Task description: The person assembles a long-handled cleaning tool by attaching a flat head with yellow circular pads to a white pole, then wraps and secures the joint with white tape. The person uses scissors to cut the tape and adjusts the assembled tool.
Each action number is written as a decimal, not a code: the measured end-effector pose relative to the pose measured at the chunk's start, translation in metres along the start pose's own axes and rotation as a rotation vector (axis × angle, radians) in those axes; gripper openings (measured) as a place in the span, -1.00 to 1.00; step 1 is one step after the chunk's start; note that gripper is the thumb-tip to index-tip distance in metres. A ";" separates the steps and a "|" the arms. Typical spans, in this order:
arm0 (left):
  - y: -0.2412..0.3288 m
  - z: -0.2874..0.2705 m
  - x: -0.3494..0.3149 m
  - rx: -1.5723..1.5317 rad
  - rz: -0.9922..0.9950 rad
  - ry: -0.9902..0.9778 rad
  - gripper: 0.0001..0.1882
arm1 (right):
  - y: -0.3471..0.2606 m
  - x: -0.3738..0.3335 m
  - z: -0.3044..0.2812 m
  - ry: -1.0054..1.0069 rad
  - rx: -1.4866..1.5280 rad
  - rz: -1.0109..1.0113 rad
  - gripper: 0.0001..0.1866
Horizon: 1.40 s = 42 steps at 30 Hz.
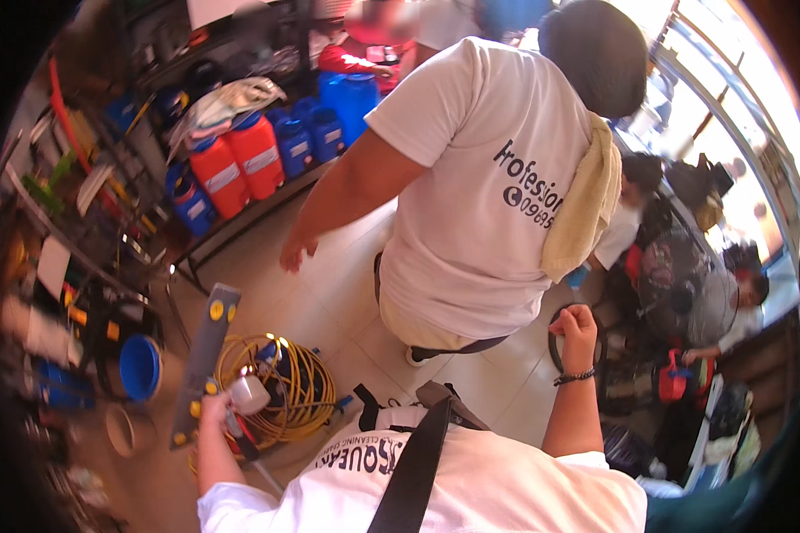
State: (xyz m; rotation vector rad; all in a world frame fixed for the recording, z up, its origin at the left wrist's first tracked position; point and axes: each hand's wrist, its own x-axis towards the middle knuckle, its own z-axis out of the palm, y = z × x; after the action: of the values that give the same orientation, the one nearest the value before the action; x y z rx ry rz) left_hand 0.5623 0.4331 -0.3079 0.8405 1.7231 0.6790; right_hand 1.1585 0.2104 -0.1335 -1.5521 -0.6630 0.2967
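My left hand is closed at the edge of a long flat grey bar with round yellow knobs, tilted upright. A white cup-like part and a red-and-grey piece show close by the same fingers; how they join the bar is unclear. Just beyond lies a coiled yellow hose, partly hidden. My right hand is raised with its fingers curled in and nothing visible in them; a dark bracelet circles the wrist. It is nearest to a co-worker in a white shirt, whose back is turned to me.
Red jugs and blue jugs stand on a low bench at the far left. A blue bucket sits among cluttered gear on the left. A yellow towel hangs over the co-worker's shoulder. Bags and other people crowd the right.
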 end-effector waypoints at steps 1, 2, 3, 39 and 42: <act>0.008 0.006 -0.009 0.007 0.018 0.019 -0.90 | -0.001 0.005 -0.001 -0.065 -0.036 0.006 -0.96; 0.021 0.008 -0.020 0.013 0.041 0.040 -0.92 | -0.001 0.011 -0.001 -0.128 -0.067 0.007 -0.95; 0.030 0.006 -0.028 0.037 0.064 0.071 -0.92 | 0.003 0.020 -0.005 -0.178 -0.034 -0.006 -0.95; 0.585 -0.024 0.142 -0.222 0.556 -0.022 -0.81 | -0.042 0.251 0.420 -0.960 -0.218 -0.208 -0.92; 0.614 -0.012 0.179 -0.194 0.528 -0.012 -0.81 | -0.029 0.284 0.455 -0.952 -0.164 -0.145 -0.92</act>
State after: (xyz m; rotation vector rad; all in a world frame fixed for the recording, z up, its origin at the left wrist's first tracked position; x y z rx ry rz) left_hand 0.6431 0.9399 0.0739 1.1691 1.3983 1.1682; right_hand 1.1219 0.7443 -0.0971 -1.4567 -1.5573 0.9111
